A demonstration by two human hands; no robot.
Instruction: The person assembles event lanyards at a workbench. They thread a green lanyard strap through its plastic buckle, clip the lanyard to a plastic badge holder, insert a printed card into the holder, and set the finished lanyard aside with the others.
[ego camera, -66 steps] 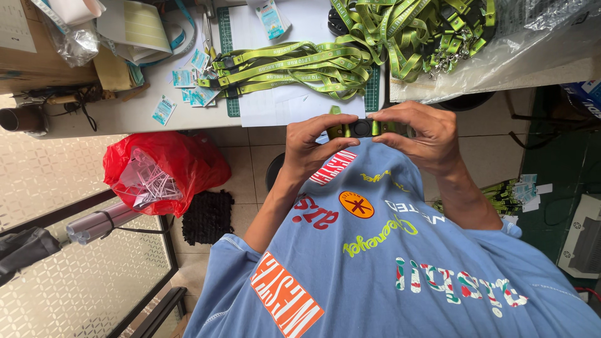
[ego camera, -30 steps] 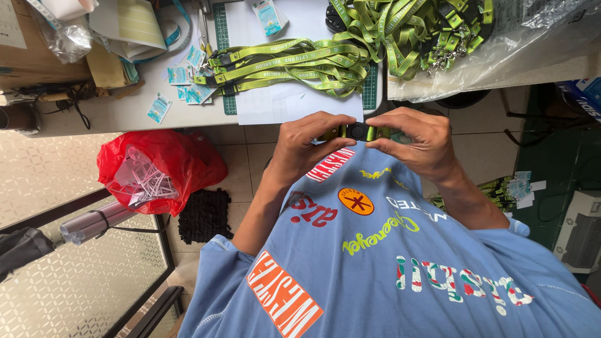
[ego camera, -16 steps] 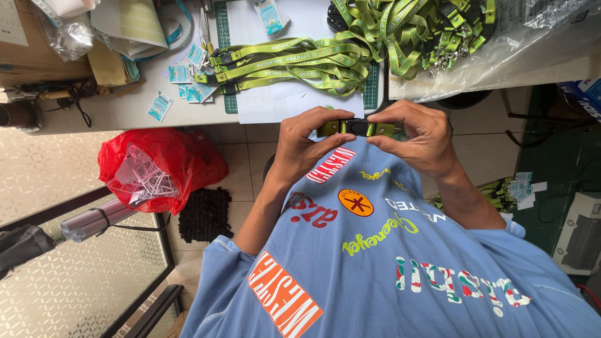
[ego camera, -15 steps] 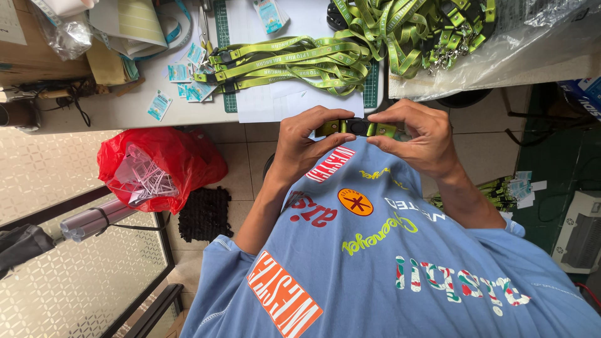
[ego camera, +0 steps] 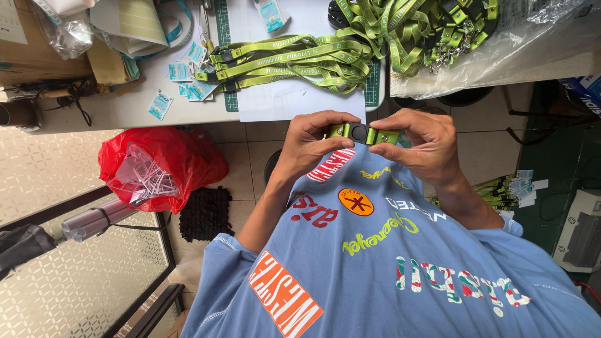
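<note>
**Both hands closed on a green lanyard at its black buckle**

The left hand was pinched on the green strap of a lanyard just beside its black buckle, thumb below and fingers curled over the top. The right hand gripped the strap on the opposite side of the same buckle, fingers bent and thumb pressing from beneath. The two hands sat near each other with the buckle between them. The lanyard was held in the air above the hem of the person's blue printed shirt, in front of the edge of the white table and not touching it.

On the table, a bundle of finished green lanyards lay flat on a sheet of white paper, itself resting over a green cutting mat. A larger tangled heap of green lanyards lay to the right of it, partly on clear plastic sheeting. Small printed cards were scattered beside the bundle.

On the tiled floor below the table, a red plastic bag held clear plastic pieces, with a black mat just beside it.
</note>
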